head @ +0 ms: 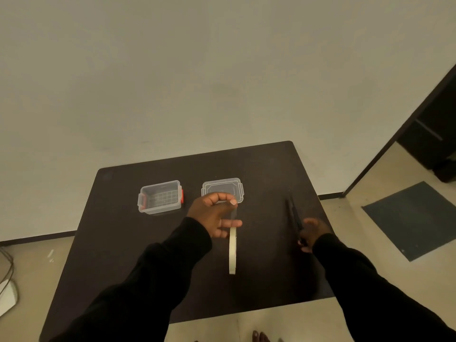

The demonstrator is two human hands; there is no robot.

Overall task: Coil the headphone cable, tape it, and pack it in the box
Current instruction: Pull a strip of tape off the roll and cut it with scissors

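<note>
Left grip [217, 215] pinches a strip off the tape roll [232, 250]; right [312, 234] holds scissors [293, 218]. I'd keep it taut, then cut.

Dark counter [123, 243] stood on pale floor, bore clear box [160, 197] with red latches at left, its lid [223, 187] flat beside, dark scissors [292, 215] at right.
</note>
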